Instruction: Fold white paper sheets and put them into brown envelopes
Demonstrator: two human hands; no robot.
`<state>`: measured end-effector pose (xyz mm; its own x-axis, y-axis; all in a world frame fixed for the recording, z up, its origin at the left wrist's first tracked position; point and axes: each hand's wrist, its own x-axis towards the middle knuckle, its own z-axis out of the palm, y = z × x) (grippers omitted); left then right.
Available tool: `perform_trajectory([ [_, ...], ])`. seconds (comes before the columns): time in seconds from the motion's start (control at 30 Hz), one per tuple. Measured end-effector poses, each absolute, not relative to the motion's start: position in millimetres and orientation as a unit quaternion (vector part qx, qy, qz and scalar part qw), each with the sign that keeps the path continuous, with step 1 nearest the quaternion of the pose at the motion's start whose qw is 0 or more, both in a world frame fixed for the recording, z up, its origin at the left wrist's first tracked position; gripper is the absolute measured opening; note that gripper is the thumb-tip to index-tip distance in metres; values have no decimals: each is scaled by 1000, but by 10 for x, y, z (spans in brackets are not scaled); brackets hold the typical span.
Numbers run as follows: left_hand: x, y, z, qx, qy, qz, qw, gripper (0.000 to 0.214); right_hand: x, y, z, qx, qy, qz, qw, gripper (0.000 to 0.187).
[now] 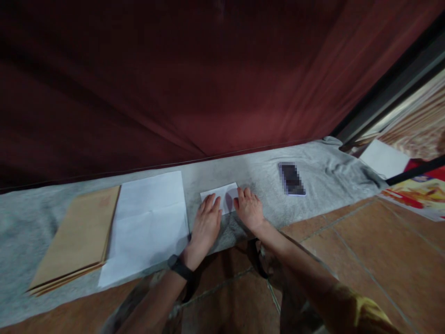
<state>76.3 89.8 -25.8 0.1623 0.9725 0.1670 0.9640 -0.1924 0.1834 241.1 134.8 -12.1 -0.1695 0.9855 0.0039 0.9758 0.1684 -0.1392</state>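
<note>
A small folded white paper (227, 197) lies on the grey cloth in front of me. My left hand (207, 218) rests on its left end, fingers laid out flat. On the right end, my right hand (249, 208) presses down with its fingers extended over the edge. To the left of my left hand are larger white sheets (149, 218), flat and lightly creased. Beside those sheets lies a stack of brown envelopes (78, 234).
A phone (292, 179) with a blurred screen lies on the grey cloth (327, 171) at the right. Behind the cloth hangs a dark red curtain (208, 83). Brown floor tiles (365, 246) lie below the front edge. A colourful printed box (420, 190) stands far right.
</note>
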Motion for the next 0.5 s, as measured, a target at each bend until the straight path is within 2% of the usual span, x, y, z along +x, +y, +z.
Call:
perform_trajectory([
  [0.1,898,786,-411,788,604,117,20,55,2389,1366,-115,-619,-776,68,103,44],
  [0.23,917,724,-550,811,580,78,33,60,2222,1339,-208,-488,-832,179,195,52],
  [0.33,872,726,-594,830,553,59,48,62,2095,1300,-343,-410,-862,226,195,58],
  [0.5,846,704,-598,825,559,74,40,60,2117,1315,-463,-431,-866,202,153,63],
])
